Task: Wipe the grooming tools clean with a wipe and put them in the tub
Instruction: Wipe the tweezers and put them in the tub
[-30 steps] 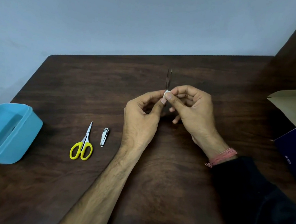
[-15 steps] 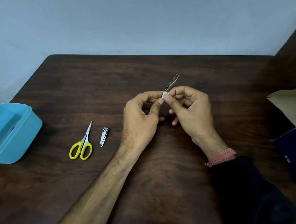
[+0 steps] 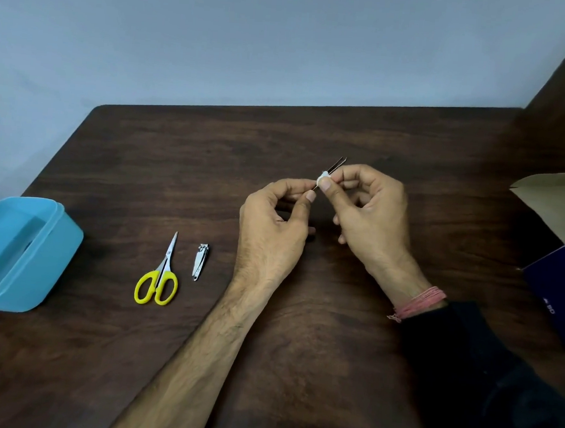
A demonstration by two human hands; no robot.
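Fig.: My left hand (image 3: 273, 226) pinches the near end of the tweezers (image 3: 336, 165) btwn thumb & forefinger; my right hand (image 3: 371, 216) pinches a small white wipe (image 3: 323, 176) round the shaft, just beyond. Prongs point far-right, above the table (image 3: 300, 315). Scissors (image 3: 159, 277) & nail clipper (image 3: 200, 261) lie left of my hands, apart; blue tub (image 3: 47, 261) at far left, cut off by frame edge. Most of the wipe is hidden by my fingers.

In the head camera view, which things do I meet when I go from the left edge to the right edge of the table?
Blue tub → yellow-handled scissors → nail clipper → left hand → tweezers with the white wipe → right hand → dark blue box.
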